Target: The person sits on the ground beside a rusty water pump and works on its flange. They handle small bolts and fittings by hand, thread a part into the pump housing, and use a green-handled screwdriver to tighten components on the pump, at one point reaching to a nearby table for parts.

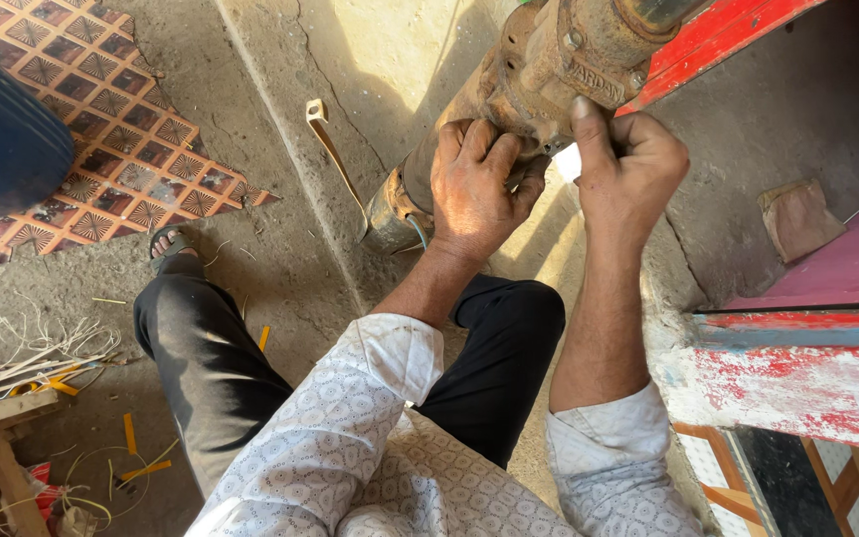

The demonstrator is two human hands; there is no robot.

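Observation:
A rusty metal shaft with a flanged joint [549,60] runs diagonally from the upper right down to a cylindrical end [390,204]. My left hand [474,179] wraps around the shaft just below the joint, fingers curled over it. My right hand [623,164] is closed beside the joint, thumb pressed up against the rusty flange; whatever it may hold is hidden by the fingers. A thin blue wire [420,231] hangs near the shaft's lower end. My legs in black trousers [211,348] are below, and one sandalled foot [169,244] rests on the concrete.
A red painted panel [708,40] sits above the joint; a chipped red and white ledge [797,378] is at right. A patterned mat [111,129], a dark blue object [2,139], a bent metal strap [330,149], loose wires and yellow scraps [42,363] lie on the concrete.

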